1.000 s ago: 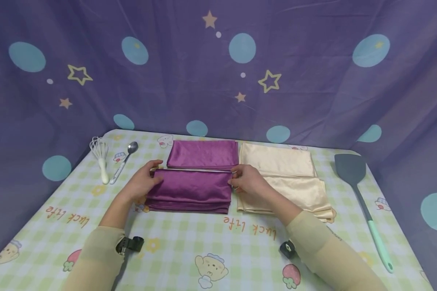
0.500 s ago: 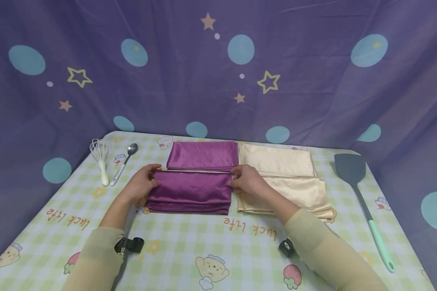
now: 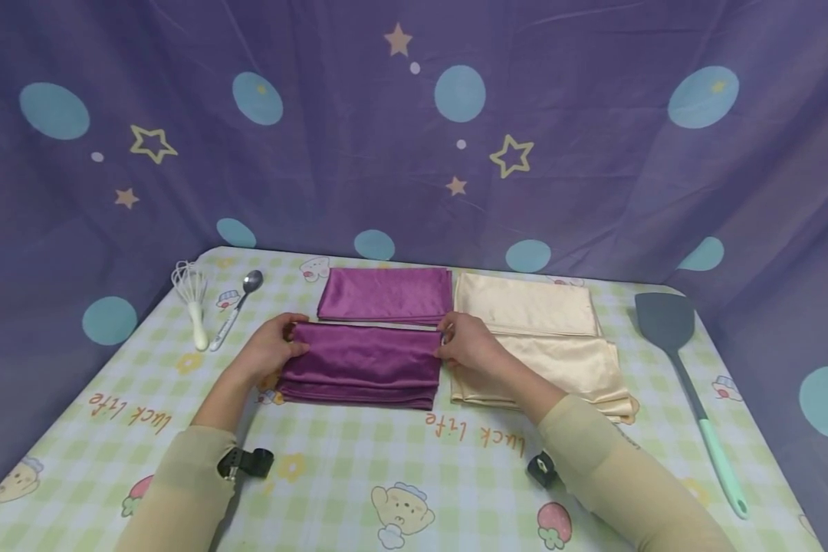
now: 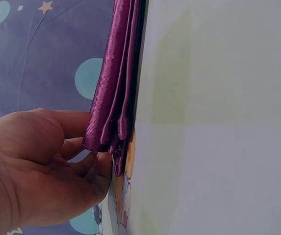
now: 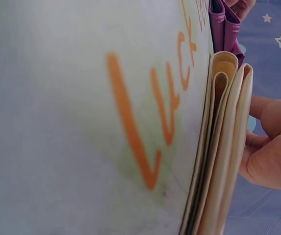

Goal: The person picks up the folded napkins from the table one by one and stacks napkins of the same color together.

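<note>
A folded purple satin cloth [image 3: 362,368] lies in the middle of the table, its layers stacked toward the near edge. At its far left corner my left hand [image 3: 269,349] pinches the end; the left wrist view shows the thumb on the top fold [image 4: 108,83] and fingers curled at its end. My right hand [image 3: 476,345] pinches the far right corner between thumb and fingers. Just behind lies a second folded purple cloth [image 3: 386,294]. Two folded cream satin cloths, a rear one [image 3: 527,304] and a front one [image 3: 566,368], lie to the right, the front one partly under my right forearm.
A white whisk [image 3: 195,307] and a spoon [image 3: 238,310] lie at the back left. Along the right side rests a grey spatula [image 3: 665,322] with a mint handle. A checked tablecloth [image 3: 331,475] covers the table, and a purple curtain [image 3: 345,138] hangs behind.
Both hands stay at the ends of the front purple cloth. Only the left thumb and fingertips have shifted slightly; the other cloths and utensils lie as before.
</note>
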The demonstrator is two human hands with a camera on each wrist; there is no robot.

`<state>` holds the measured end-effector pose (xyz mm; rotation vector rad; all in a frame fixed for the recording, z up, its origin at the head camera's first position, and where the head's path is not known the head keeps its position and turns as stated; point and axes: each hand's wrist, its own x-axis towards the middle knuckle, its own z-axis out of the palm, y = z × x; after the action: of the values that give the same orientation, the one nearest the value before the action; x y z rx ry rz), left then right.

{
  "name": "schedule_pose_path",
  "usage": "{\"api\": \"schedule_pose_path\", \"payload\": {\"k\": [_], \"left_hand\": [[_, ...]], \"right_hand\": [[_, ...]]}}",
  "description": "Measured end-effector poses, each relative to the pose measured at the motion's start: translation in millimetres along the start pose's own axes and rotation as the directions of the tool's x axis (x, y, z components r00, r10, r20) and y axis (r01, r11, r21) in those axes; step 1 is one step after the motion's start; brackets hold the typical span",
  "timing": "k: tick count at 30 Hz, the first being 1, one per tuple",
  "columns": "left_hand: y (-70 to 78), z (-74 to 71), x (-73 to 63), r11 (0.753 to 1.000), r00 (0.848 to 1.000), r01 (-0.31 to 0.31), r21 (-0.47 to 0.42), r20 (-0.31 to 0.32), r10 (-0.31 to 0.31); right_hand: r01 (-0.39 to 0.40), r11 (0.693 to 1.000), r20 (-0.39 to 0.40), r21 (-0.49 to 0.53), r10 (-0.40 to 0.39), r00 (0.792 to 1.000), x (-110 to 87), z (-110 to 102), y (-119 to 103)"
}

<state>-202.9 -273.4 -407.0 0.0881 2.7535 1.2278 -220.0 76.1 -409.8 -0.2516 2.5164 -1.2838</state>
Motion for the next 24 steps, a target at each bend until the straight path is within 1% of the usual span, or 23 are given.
{"api": "schedule_pose_path", "payload": {"k": [2,6,12,16,20,24], "left_hand": [[0.1,0.0,0.1,1.000,1.000,0.001,0.011,-0.008,-0.001],[0.4,-0.1,0.3,1.000,1.000,0.016,0.011,-0.005,-0.016],[-0.1,-0.7,0.8,0.998,0.998,0.064,-0.024,-0.006,-0.065],[-1.4,-1.2,1.2,0.996,0.996,0.091,-0.024,-0.006,-0.091],[-1.8,-1.0,0.6,0.994,0.994,0.109,-0.018,-0.010,-0.109],[-0.7,-0.6,0.3,0.993,0.993,0.115,-0.031,-0.016,-0.116]], "right_hand": [[0.010,1.000,0.002,0.003,-0.010,1.000,-0.7,-0.5,-0.3],[0.027,0.999,0.013,0.021,-0.028,1.000,-0.8,-2.1,1.0],[0.031,0.996,0.032,0.087,-0.034,0.999,1.0,-4.4,4.1],[0.028,0.990,0.037,0.136,-0.034,0.999,2.2,-4.5,6.6],[0.025,0.984,0.036,0.175,-0.032,0.999,1.4,-4.7,7.3],[0.033,0.982,0.018,0.187,-0.037,0.999,0.4,-4.5,5.8]]}}
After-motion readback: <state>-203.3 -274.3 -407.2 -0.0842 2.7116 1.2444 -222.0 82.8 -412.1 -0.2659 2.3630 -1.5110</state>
